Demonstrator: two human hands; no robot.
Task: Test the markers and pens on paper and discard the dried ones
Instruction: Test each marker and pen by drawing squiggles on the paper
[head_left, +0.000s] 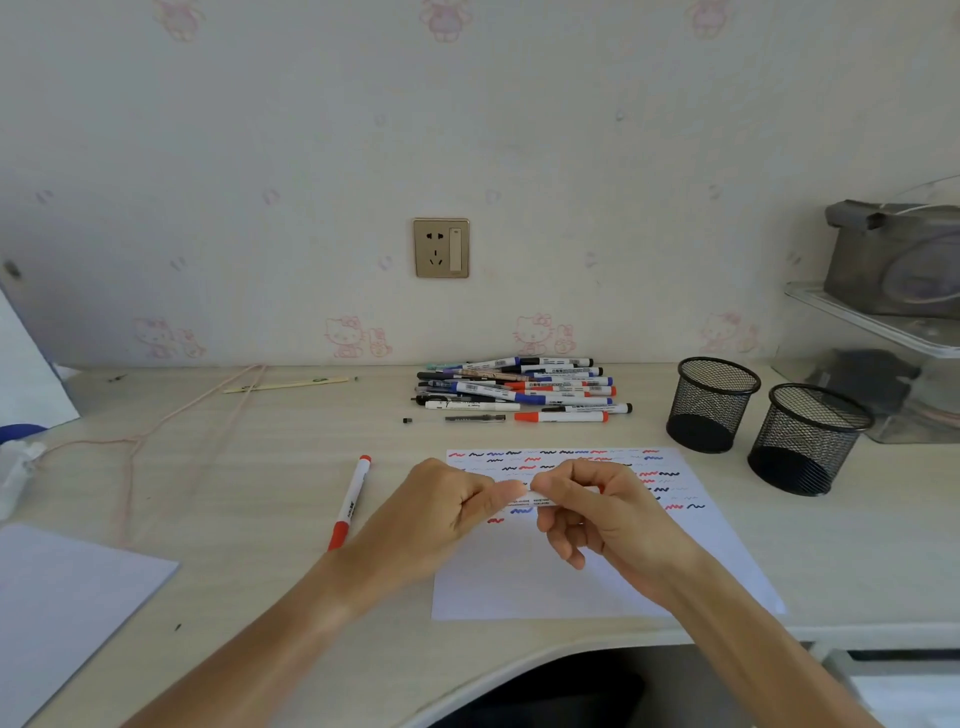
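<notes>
Nearest the onlooker, along the curved front edge of the pale wooden desk (270, 519), two bare forearms reach inward over the sheet of test paper (545, 577). Left hand (441, 514) and right hand (597, 512) meet above the sheet, fingers curled, both pinching one white-barrelled marker (535, 501) held crosswise between them; most of its barrel is hidden by the fingers, and whether its cap is on cannot be told. Lower half of the sheet is bare; its upper half carries rows of short red, blue and black squiggles (660, 474). The sheet's near edge lies close to the desk's front edge, and its right corner reaches almost to that edge.

Left of the hands, a red-capped marker (349, 503) lies alone on the wood, apart from the sheet. At lower left a second white sheet (67, 603) overhangs the picture's border.

Beyond the test paper a strip of open desk separates it from the pile of markers and pens (519, 387), stacked roughly parallel near the wall; one red-ended marker and a dark pen lie just in front of the pile. To the right, well clear of the sheet, stand two black mesh pen cups (711, 402), touching or nearly so. A pink cord (156, 431) trails across the left side. Farthest back, a wall socket (441, 248) sits above the pile, and a clear shelf unit (883, 322) occupies the right corner.
</notes>
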